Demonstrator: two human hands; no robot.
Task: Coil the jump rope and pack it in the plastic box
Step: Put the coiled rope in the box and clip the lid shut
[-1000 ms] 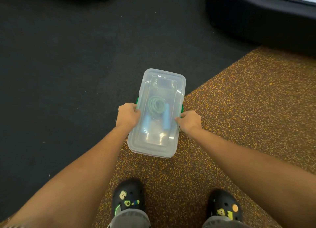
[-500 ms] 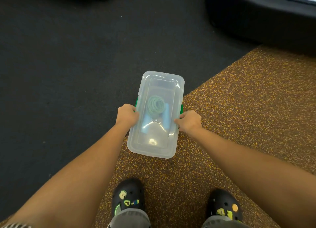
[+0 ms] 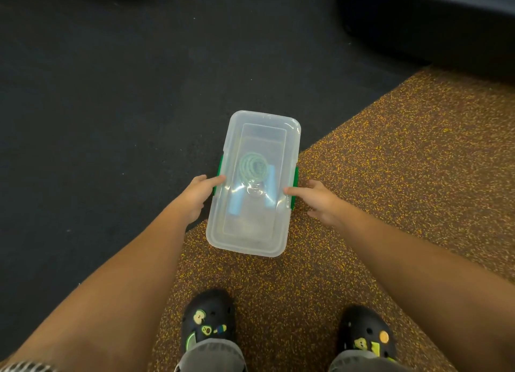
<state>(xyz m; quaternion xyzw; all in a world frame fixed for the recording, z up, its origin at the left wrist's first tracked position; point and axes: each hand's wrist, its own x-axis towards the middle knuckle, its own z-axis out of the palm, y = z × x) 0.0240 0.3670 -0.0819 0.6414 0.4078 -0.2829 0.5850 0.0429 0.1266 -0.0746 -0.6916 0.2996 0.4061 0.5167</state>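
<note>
Translucent plastic forms the rectangular lidded box (image 3: 252, 185) that we see lying on the floor, across the seam where the dark charcoal rubber flooring (image 3: 111, 93) meets the brown flooring flecked with yellow (image 3: 390, 162). Through its cloudy lid (image 3: 264, 132) we make out the jump rope (image 3: 253, 167), its pale green cord wound into a flat coil near the middle of the box, with two light blue handles (image 3: 234, 206) reaching from the coil toward the near end. A green latch (image 3: 221, 171) sits on the left long side of the box, and another green latch (image 3: 294, 187) on the right.

Our left hand (image 3: 196, 197) is at the left side, fingers (image 3: 216, 180) apart and stretched out, one fingertip touching the lid edge by the latch. Our right hand (image 3: 316, 200) mirrors it on the right, fingers spread and loose, the index fingertip resting against the lid edge. Neither hand grips anything.

Below, we see two black clogs (image 3: 207, 320) with small coloured charms and grey trouser cuffs (image 3: 211, 356). A large black object (image 3: 432, 23) fills the top right corner.
</note>
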